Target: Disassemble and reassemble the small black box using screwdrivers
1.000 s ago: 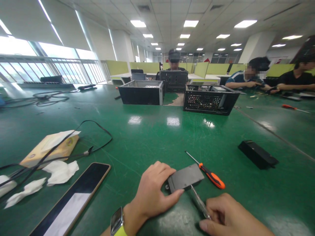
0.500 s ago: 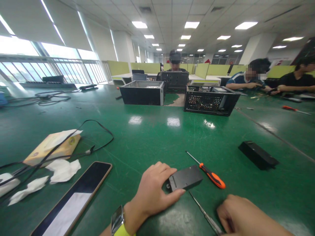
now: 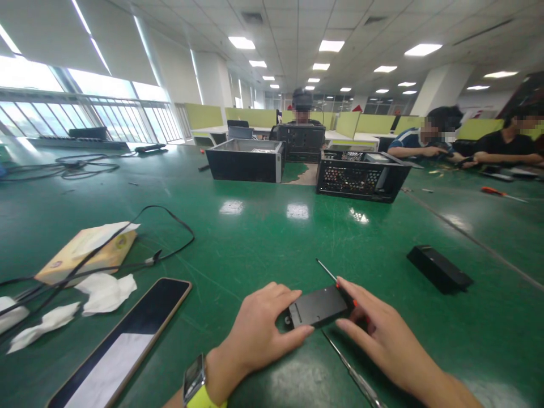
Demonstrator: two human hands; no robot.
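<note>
A small flat black drive-like case [image 3: 317, 306] lies on the green table [image 3: 263, 238] right in front of me. My left hand [image 3: 259, 334], with a watch on its wrist, grips the case's left end between thumb and fingers. My right hand [image 3: 378, 334] reaches over the case's right end with fingers stretched out, covering the orange handle of a screwdriver [image 3: 329, 273] whose shaft sticks out beyond the fingers. A thin metal-shafted screwdriver [image 3: 352, 374] lies loose on the table under my right forearm.
A phone [image 3: 123, 345] lies at the lower left beside crumpled tissues [image 3: 106, 292], a tan packet [image 3: 87, 252] and a black cable [image 3: 170, 226]. A black box [image 3: 440, 269] sits to the right. Two open computer cases [image 3: 246, 160] [image 3: 361, 175] stand farther off. Other people work at the far side.
My right hand let go of the thin screwdriver, which now lies on the table, and moved forward over the orange-handled screwdriver. My left hand stayed on the case.
</note>
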